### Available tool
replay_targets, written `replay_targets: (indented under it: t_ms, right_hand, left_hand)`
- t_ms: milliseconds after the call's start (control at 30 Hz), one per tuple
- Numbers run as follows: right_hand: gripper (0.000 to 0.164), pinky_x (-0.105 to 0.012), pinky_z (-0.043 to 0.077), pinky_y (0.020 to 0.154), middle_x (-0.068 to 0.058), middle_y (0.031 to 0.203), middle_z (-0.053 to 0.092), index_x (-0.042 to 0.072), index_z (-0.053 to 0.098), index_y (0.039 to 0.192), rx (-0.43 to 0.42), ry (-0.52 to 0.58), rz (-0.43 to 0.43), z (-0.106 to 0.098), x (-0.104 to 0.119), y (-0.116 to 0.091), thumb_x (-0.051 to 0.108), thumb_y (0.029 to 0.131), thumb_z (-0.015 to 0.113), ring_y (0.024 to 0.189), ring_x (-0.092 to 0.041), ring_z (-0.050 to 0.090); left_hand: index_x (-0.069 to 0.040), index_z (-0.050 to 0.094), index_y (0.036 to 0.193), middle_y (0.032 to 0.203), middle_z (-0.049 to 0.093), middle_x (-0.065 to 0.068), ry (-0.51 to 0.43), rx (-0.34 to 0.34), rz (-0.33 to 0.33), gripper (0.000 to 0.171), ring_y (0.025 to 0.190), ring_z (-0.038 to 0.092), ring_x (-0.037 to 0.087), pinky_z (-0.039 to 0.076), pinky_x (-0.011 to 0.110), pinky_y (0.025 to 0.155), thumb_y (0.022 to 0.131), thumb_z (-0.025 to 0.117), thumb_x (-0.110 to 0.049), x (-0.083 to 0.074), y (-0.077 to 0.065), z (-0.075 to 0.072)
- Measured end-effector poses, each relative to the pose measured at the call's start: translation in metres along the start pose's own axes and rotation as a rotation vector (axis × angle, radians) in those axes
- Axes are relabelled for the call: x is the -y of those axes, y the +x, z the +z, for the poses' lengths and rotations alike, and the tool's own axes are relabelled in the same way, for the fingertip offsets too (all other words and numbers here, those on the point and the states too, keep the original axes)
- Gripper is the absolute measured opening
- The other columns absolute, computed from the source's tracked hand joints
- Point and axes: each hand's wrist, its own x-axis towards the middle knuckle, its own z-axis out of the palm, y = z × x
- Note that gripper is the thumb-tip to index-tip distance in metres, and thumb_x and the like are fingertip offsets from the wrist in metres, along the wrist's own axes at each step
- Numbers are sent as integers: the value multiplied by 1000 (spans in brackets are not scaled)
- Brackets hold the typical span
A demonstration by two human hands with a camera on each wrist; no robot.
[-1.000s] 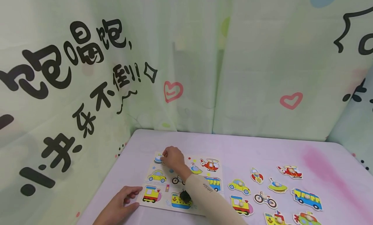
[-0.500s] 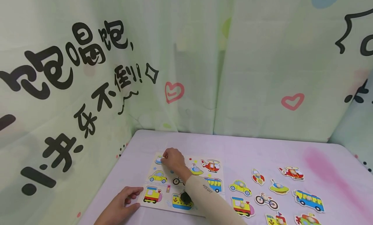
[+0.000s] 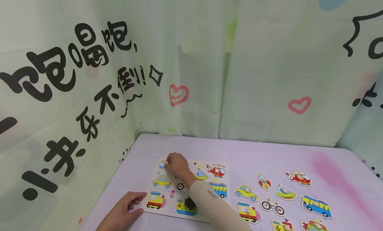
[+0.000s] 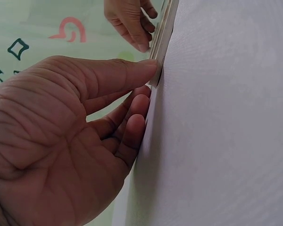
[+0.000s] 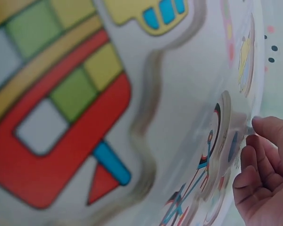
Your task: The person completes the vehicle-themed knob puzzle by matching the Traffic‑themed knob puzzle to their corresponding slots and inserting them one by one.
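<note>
A white puzzle board (image 3: 203,187) with vehicle pictures lies on the table. At its far left corner, my right hand (image 3: 178,165) pinches at a partly hidden blue-and-white puzzle piece (image 3: 162,165). In the right wrist view, thumb and forefinger come together low over the board, the other fingers curled. My left hand (image 3: 127,206) touches the board's near left corner, the forefinger along the left edge and the thumb by the front edge. The left wrist view has the straight left thumb (image 4: 127,75) against the board's edge (image 4: 162,47), the other fingers loosely bent.
Right of the board lie loose knobbed pieces: a car (image 3: 246,193), rocket (image 3: 264,181), helicopter (image 3: 299,178), flying saucer (image 3: 285,192), bicycle (image 3: 272,207), bus (image 3: 316,206) and train (image 3: 248,212). Printed curtains (image 3: 257,74) surround the table (image 3: 254,151). The right forearm (image 3: 216,204) crosses the board.
Both hands stay in place, the right at the far left piece and the left at the near corner. The head view shifts very slightly.
</note>
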Motion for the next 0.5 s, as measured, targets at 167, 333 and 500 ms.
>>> replay_targets:
  t_ms: [167,333,500]
  right_hand:
    - [18,-31,49,70,-3,89,67,7,72,107,-22,42,-10,-6,-5,-5,20,95,74,76,-14,55]
    - [20,-28,46,64,-1,85,64,7,72,110,-54,130,-63,-16,-9,-13,20,95,74,71,-12,52]
    - [20,-25,44,63,3,81,62,7,73,110,-61,243,-133,-28,-8,-25,20,95,74,69,-10,51]
  left_hand:
    - [-13,64,133,112,57,-2,4,4,-19,49,101,51,17,48,27,84,87,81,-14,-3,3,2]
    - [-13,65,132,111,58,-2,0,-5,-35,49,100,52,17,49,34,87,86,81,-14,-5,5,4]
    - [-15,65,132,111,58,-3,18,-16,-28,49,100,51,16,48,27,84,86,81,-13,-2,2,3]
